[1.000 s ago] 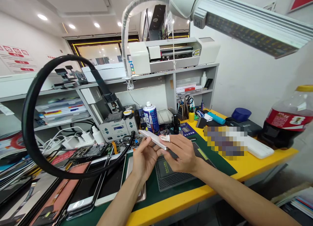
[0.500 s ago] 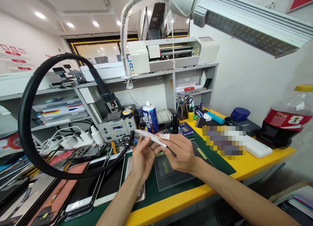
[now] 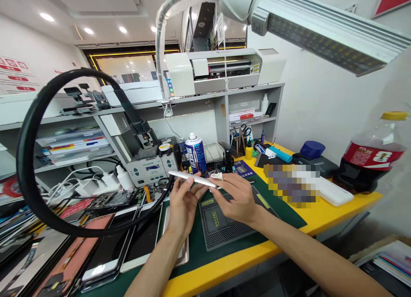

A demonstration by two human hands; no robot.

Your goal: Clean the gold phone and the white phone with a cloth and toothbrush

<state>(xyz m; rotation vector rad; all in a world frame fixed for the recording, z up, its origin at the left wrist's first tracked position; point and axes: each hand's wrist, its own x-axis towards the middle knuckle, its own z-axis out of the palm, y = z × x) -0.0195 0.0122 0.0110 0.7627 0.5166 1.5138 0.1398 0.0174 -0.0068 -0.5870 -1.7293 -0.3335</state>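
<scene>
A thin white phone (image 3: 201, 181), seen nearly edge-on, is held above the bench between both hands. My left hand (image 3: 183, 199) is closed around its left part, thumb on the near edge and fingers beneath. A small crumpled white tissue (image 3: 217, 176) is pinched in the fingers of my right hand (image 3: 236, 197), against the phone's right end. The phone's face is hidden by this angle. Below the hands lies a grey perforated work mat (image 3: 221, 237) on a dark green mat (image 3: 199, 254).
Several phones, including a white-framed one (image 3: 144, 233), line the left side. A looped black hose (image 3: 24, 160) arches from the soldering station (image 3: 149, 168). Behind stands a blue spray can (image 3: 196, 153). A cola bottle (image 3: 369, 160) is at right; a lamp (image 3: 327, 31) hangs overhead.
The phone has turned flatter and shifted a little left, its edge now facing me more. Both hands keep their hold, and the tissue stays at its right end. The view has shifted slightly.
</scene>
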